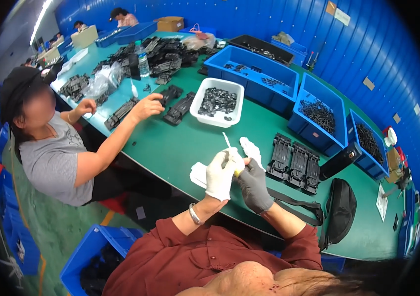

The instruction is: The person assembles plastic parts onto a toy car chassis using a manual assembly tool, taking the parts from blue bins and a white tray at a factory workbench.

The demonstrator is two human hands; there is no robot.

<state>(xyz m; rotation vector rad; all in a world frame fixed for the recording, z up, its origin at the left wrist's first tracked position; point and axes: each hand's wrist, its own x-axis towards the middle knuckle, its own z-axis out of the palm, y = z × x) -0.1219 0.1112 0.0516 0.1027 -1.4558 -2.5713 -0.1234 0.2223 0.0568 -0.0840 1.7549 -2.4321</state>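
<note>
My left hand, in a white glove, is closed round a slim white-tipped thing that points up and away; its kind does not show. Pressed against it is my right hand, in a grey glove, fingers bent closed. A bit of yellow shows between the two hands; the rest of what they grip is hidden. Just beyond lies a crumpled white cloth, and another white cloth is left of my left hand. To the right, ribbed black plastic parts lie side by side.
A white tub of small black pieces stands ahead. Blue bins line the back. At right are a black bottle and a black bag. A co-worker at left reaches towards black parts on the green table.
</note>
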